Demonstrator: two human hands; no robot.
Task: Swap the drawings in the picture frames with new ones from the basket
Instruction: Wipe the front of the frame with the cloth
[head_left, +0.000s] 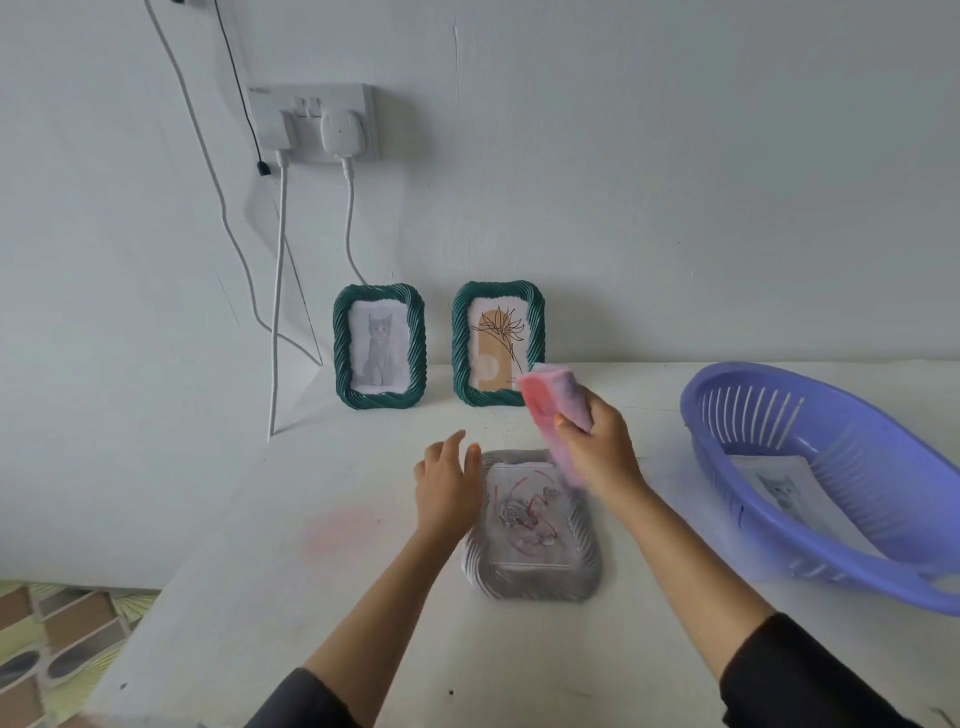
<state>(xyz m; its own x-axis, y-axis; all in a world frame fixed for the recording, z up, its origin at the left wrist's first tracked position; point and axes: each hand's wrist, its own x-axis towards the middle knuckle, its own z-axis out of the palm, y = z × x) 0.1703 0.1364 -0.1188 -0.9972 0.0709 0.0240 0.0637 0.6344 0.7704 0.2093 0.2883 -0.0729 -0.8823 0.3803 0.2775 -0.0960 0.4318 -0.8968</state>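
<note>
Wiping appears to be the step in hand: the right hand (605, 447) is gripping a folded pink cloth (556, 410) just above the grey frame (530, 577), which is lying flat on the table (311, 597). The left hand (447, 486) is lying relaxed, fingers straight, at its left edge. The next move is probably calling for opening its back. Three frames are showing, two green frames (417, 343) standing by the wall; one basket (852, 519) is holding one visible drawing (779, 488).

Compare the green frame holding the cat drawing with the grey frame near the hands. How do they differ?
The green cat frame stands upright against the wall; the grey frame lies flat on the table. The green cat frame holds a cat drawing; the grey frame holds reddish swirls. Both have twisted, rope-like rims.
</note>
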